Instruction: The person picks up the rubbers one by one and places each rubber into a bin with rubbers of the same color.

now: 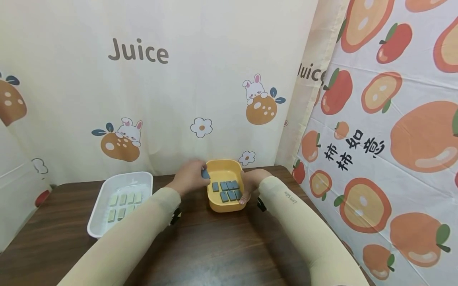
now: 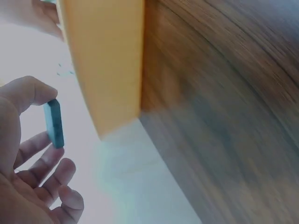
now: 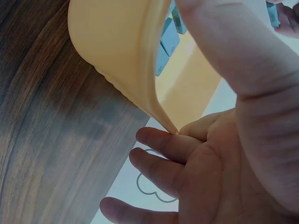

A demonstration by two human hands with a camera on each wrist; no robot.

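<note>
A small blue-grey rectangular tile [image 2: 54, 123] is pinched between the thumb and fingertips of my left hand [image 1: 190, 174], beside the left rim of a yellow plastic bin [image 1: 225, 207]. Several similar blue-grey tiles [image 1: 224, 196] lie flat on the bin's floor, in two rough rows toward its near end. At the opposite side, my right hand [image 1: 252, 182] grips the bin's wall, its thumb over the inner side and fingers outside. In the right wrist view, fingers [image 3: 161, 142] show at the bin's corner rim.
To the left stands a white plastic bin [image 1: 94, 222] holding several pale green tiles [image 1: 113, 200], partly hidden by the left forearm. Both bins sit on a dark wooden table [image 1: 211, 246]. Printed curtains [image 1: 171, 99] close off the back and right side.
</note>
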